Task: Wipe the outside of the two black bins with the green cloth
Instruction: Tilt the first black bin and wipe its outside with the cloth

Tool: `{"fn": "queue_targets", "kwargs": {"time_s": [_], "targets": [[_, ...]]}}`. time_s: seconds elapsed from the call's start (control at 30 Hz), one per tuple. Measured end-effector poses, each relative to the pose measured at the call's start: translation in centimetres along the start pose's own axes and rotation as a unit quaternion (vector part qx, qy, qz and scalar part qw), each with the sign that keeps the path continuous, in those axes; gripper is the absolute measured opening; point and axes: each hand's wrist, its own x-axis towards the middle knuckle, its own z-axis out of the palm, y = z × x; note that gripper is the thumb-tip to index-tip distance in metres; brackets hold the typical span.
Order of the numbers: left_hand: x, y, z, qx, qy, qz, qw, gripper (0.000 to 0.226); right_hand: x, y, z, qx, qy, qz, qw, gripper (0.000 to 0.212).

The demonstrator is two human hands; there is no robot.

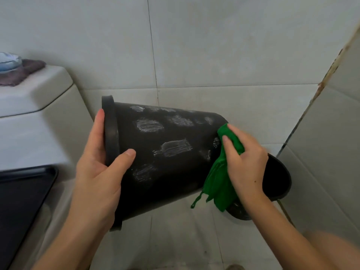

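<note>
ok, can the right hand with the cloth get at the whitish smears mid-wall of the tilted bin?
Probably yes. The right hand presses the green cloth near the tilted bin's base; the whitish smears face up, uncovered. The left hand grips only the rim.

Black bin (165, 158) tipped sideways mid-scene, rim left, base right, w/ whitish smears on its wall; green cloth (222, 172) bunched vs its base end, tail hanging; 2nd black bin (280, 182) upright just right, partly hidden.

The toilet (39, 117) blocks the left, a wall (331, 133) (tiled) blocks the right; bare floor (175, 240) lies between, below the bin (165, 152).
</note>
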Motion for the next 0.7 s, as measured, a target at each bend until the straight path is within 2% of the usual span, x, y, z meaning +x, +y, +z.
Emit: {"fn": "queue_targets", "kwargs": {"time_s": [0.17,0.23,0.3,0.37,0.6,0.63,0.7], "targets": [[0.1,-0.4,-0.3,-0.012,0.009,-0.015,1.0,0.075,-2.9,-0.5,0.9,-0.015,-0.048,-0.168,0.984,0.032],[0.0,-0.3,-0.3,-0.016,0.006,-0.02,1.0,0.076,-2.1,0.2,0.9,-0.031,-0.039,-0.149,0.988,0.031],[-0.1,-0.2,-0.1,-0.018,0.009,-0.016,1.0,0.076,-0.8,0.8,0.7,-0.029,-0.012,-0.07,0.997,0.031],[-0.2,0.0,0.1,-0.021,0.016,-0.009,1.0,0.076,-0.1,0.9,0.4,-0.03,0.006,-0.03,0.999,0.03],[0.0,0.0,-0.3,-0.037,0.027,-0.019,0.999,0.072,-2.7,-0.3,0.3,-0.035,-0.048,-0.165,0.984,0.031],[-0.1,0.1,-0.2,-0.033,0.024,-0.02,0.999,0.074,-2.1,0.0,0.4,-0.042,-0.047,-0.154,0.986,0.031],[-0.2,0.3,0.0,-0.027,0.015,-0.017,0.999,0.076,-0.6,0.6,0.2,-0.039,-0.038,-0.072,0.996,0.028]]}}
